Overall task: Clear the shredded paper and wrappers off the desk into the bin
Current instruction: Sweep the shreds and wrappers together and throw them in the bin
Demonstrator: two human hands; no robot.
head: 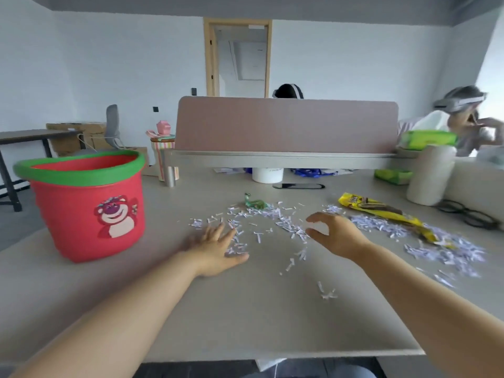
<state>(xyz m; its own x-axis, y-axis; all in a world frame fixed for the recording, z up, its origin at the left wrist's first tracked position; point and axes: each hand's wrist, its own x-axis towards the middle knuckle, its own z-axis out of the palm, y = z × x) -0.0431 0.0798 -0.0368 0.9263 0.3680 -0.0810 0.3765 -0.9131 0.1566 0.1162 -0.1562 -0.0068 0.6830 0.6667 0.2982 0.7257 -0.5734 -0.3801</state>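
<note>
Palm down, fingers spread, the left hand (pixel 215 249) rests on shredded paper (pixel 447 252); the right hand (pixel 336 236) hovers cupped and empty. Gathering looks just begun; next, sweep shreds and yellow wrapper (pixel 381 211) together and carry them to the bin (pixel 90 214) at left.

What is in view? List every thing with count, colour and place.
bin: one, red with green rim, desk left.
shredded paper: many bits, pale lilac, desk centre to right.
yellow wrapper: one, yellow, on the shreds at right.
green wrapper: one, green, beyond the shreds, centre.
desk: one, beige, under everything.
divider: one, dusty pink, desk's far edge.
glasses: one pair, black, far right.
tissue packs: two, green, right of the divider.
left grip: one bare hand, flat on the shreds.
right grip: one bare hand, curved, empty, over the shreds.
</note>
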